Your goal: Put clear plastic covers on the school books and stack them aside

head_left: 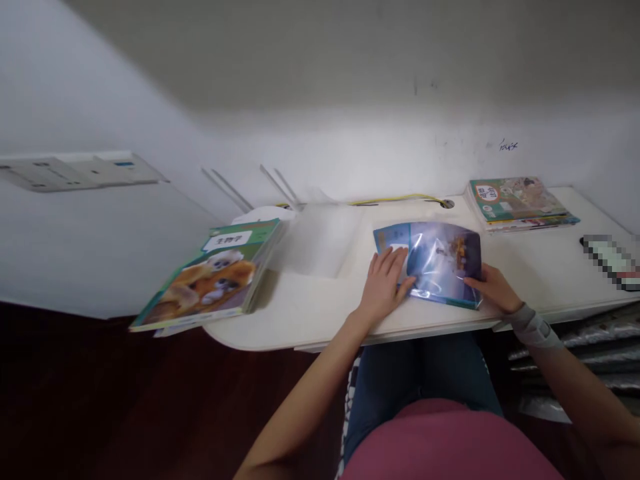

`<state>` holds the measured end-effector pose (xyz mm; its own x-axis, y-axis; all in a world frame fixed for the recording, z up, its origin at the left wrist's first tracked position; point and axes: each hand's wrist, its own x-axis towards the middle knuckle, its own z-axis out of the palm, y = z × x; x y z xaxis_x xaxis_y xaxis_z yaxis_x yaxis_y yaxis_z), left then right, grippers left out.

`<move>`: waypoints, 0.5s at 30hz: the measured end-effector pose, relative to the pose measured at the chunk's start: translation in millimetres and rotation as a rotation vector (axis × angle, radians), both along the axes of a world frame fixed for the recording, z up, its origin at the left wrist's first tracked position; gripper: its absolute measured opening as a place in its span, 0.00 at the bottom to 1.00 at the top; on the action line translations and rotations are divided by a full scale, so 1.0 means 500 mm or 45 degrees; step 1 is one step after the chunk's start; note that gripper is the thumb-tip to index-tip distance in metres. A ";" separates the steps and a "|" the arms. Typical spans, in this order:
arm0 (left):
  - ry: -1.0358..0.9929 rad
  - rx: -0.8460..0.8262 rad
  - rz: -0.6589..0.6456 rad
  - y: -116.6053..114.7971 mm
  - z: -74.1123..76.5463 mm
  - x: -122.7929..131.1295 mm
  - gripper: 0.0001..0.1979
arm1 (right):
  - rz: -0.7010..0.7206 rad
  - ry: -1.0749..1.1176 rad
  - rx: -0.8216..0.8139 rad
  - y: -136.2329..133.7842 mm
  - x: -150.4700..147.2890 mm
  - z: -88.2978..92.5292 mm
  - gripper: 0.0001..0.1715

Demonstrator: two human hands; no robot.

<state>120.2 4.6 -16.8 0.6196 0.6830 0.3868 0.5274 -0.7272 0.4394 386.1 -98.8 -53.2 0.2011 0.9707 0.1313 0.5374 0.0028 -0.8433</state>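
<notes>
A blue book (443, 257) with a glossy clear plastic cover lies on the white desk in front of me. My left hand (385, 283) rests flat on the book's left part, fingers stretched out over a whitish patch there. At the lower right corner, my right hand (495, 288) grips the book's edge, its thumb on top and the other fingers hidden. A grey band circles my right wrist. To the left of the book, a translucent sheet (320, 243) lies on the desk.
A stack of textbooks (215, 277) with a monkey cover overhangs the desk's left end. Another pile of books (517, 200) sits at the back right. A pixelated phone-like object (613, 260) lies far right. A yellow cable (395, 198) runs along the wall toward a hole in the desk (447, 204).
</notes>
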 end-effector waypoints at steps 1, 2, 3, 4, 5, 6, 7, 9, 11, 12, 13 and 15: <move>0.168 0.083 0.052 0.014 -0.016 -0.002 0.31 | -0.048 0.031 0.020 0.005 0.013 -0.002 0.23; 0.298 0.113 0.100 0.028 -0.029 -0.003 0.32 | -0.112 0.034 0.038 0.010 0.025 -0.005 0.25; 0.390 0.095 0.133 0.041 -0.040 -0.005 0.32 | -0.194 0.001 0.051 0.015 0.035 -0.008 0.28; 0.442 0.053 0.148 0.053 -0.049 -0.005 0.33 | -0.285 -0.054 0.063 0.021 0.044 -0.012 0.30; 0.446 0.010 0.153 0.065 -0.055 -0.005 0.35 | -0.371 -0.111 0.074 0.027 0.051 -0.015 0.32; 0.403 -0.026 0.154 0.075 -0.059 -0.005 0.36 | -0.434 -0.154 0.083 0.033 0.056 -0.016 0.33; 0.316 -0.056 0.163 0.086 -0.062 -0.005 0.37 | -0.466 -0.180 0.088 0.038 0.060 -0.016 0.33; 0.046 -0.153 0.233 0.107 -0.064 -0.005 0.40 | -0.424 -0.189 0.102 0.047 0.060 -0.009 0.27; -0.206 -0.359 0.325 0.129 -0.062 -0.007 0.39 | -0.334 -0.187 0.150 0.054 0.053 0.004 0.23; -0.282 -0.480 0.352 0.140 -0.061 -0.008 0.37 | -0.308 -0.185 0.195 0.057 0.048 0.012 0.23; -0.326 -0.584 0.364 0.149 -0.060 -0.009 0.34 | -0.307 -0.172 0.253 0.062 0.043 0.022 0.23; -0.366 -0.706 0.338 0.163 -0.059 -0.011 0.27 | -0.376 -0.117 0.388 0.075 0.037 0.045 0.26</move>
<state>114.9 85.8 -46.1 0.3284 0.9426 0.0600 0.4634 -0.2161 0.8594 404.4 -61.5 -30.8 0.4386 0.7874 0.4332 0.6253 0.0788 -0.7764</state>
